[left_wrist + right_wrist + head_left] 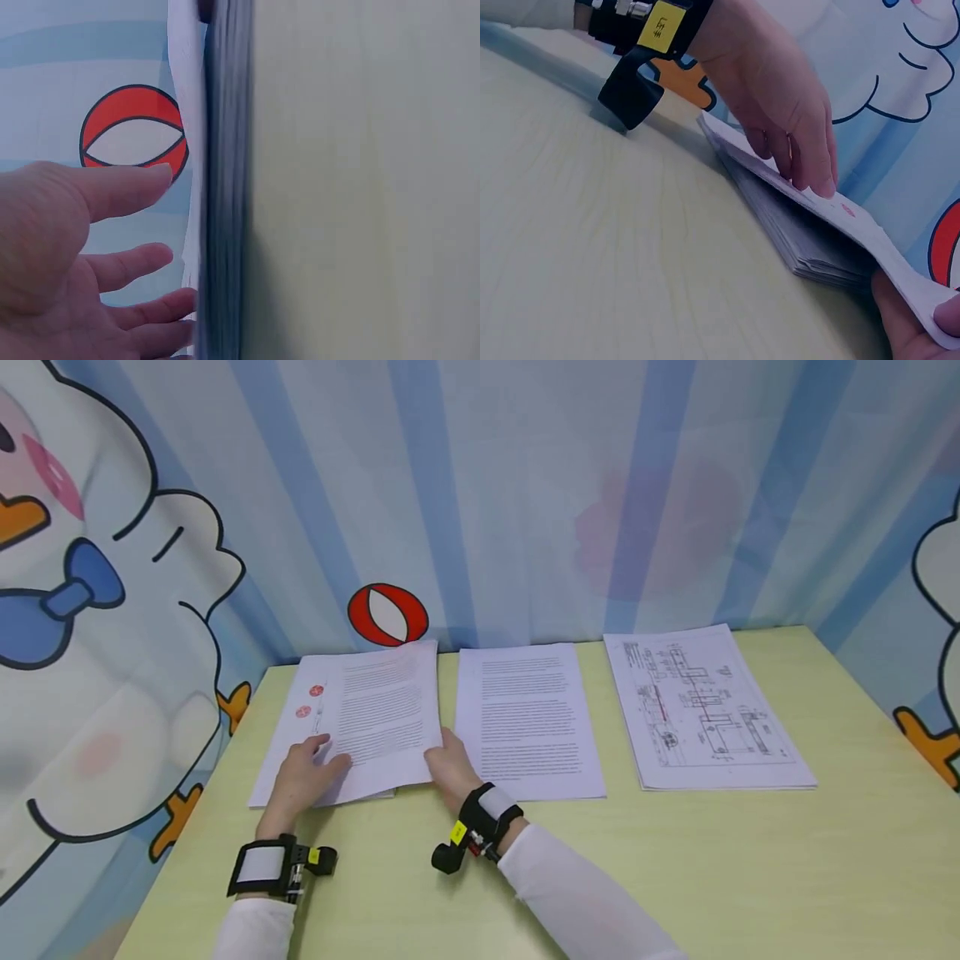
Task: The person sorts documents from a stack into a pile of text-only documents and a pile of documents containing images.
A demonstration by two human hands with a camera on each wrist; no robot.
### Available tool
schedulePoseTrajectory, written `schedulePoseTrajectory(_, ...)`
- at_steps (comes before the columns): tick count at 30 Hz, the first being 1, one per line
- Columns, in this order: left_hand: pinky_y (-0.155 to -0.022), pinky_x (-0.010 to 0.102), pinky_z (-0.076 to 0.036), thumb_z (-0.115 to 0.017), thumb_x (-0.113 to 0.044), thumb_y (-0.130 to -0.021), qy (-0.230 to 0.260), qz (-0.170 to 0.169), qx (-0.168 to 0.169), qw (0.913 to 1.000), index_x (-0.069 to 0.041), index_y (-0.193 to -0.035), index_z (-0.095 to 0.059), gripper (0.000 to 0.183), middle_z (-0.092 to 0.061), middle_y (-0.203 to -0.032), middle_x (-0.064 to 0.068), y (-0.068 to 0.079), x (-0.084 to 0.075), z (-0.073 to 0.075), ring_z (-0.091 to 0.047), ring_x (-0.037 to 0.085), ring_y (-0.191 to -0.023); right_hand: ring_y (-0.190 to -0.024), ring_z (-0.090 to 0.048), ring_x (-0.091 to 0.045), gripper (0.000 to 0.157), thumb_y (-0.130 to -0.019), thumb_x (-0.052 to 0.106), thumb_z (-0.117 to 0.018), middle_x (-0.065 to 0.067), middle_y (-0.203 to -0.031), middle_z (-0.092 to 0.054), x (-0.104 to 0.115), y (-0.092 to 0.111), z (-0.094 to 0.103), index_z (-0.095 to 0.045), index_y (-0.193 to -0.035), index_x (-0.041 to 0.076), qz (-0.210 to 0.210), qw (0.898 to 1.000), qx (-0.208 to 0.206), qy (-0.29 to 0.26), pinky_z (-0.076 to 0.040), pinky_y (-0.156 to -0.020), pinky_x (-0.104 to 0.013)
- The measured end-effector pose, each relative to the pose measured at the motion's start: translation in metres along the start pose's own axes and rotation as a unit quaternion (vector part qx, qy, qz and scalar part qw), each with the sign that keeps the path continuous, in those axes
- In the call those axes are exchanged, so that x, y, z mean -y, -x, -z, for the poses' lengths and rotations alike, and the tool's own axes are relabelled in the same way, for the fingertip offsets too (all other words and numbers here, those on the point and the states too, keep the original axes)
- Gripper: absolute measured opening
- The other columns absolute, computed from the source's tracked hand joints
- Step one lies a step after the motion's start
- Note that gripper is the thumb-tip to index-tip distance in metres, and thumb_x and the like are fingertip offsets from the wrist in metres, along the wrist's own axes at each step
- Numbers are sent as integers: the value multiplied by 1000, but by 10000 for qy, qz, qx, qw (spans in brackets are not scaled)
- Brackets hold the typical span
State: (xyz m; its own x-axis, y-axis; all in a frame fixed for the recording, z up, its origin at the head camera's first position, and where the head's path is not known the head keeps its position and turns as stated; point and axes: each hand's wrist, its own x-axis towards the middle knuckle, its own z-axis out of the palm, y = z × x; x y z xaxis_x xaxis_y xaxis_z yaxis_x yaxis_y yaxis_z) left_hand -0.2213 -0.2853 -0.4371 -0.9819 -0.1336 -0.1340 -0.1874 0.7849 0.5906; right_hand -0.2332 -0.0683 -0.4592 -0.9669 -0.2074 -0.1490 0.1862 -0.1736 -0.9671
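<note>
At the left of the table, printed sheets (382, 702) with red round stamps lie over a thick paper stack (780, 225). My right hand (452, 768) pinches their lower right corner, thumb above and a finger beneath. That side is raised, leaving a wedge gap above the stack in the right wrist view. My left hand (300, 774) rests its fingertips on the lower left part of the sheets, fingers loosely spread. In the left wrist view, the stack's edge (225, 187) stands close to the spread left fingers. How many sheets the right hand holds, I cannot tell.
A text-printed pile (528, 718) lies just right of the right hand. Farther right is a pile of technical drawings (705, 710). A patterned curtain (525, 510) hangs behind the pale yellow table (675, 860). Both wrists wear strapped cameras.
</note>
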Motion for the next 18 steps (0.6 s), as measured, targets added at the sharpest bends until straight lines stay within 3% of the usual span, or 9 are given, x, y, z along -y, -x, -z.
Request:
schedulePoseTrajectory(4,-105,56,-23,-49,-38,-91,345,-54,72,9994,-2,-144,-16,72,-20,-145,29,-5,-13,-4,-20,43,-131,-102,-53,-22,52,-82,-5,-37,-12,-121,-54,3,3,10,-37,-134,7,-23,9977,62,-671,-44,-83,-33)
schedulePoseTrajectory(8,-106,53,-21,-47,-37,-92,631,-86,15,9980,-4,-145,-5,76,-17,-147,28,-8,-22,-7,-18,41,-132,-103,-53,-21,52,-85,-2,-37,-11,-123,-53,7,8,21,-35,-136,10,-12,9960,97,-883,-44,-82,-33)
schedulePoseTrajectory(13,-108,52,-19,-44,-42,-93,1055,143,-212,9941,-6,-146,1,78,-12,-149,26,-13,-27,-9,-14,38,-134,-105,-51,-22,53,-87,0,-39,-9,-126,-51,11,15,37,-35,-137,14,-39,9949,131,-1001,-43,-83,-33)
schedulePoseTrajectory(16,-109,50,-18,-44,-48,-92,1680,386,-197,9848,-10,-147,-2,79,-13,-151,19,-15,-29,-11,-17,33,-135,-105,-51,-23,53,-89,1,-39,-8,-128,-49,15,18,47,-32,-139,16,9,9949,178,-990,-44,-76,-29)
schedulePoseTrajectory(18,-108,47,-23,-46,-48,-91,2428,509,-70,9687,-13,-147,-7,76,-20,-150,15,-16,-31,-14,-25,28,-132,-102,-52,-24,53,-90,2,-39,-7,-129,-49,19,20,55,-30,-140,17,75,9953,193,-949,-41,-64,-24)
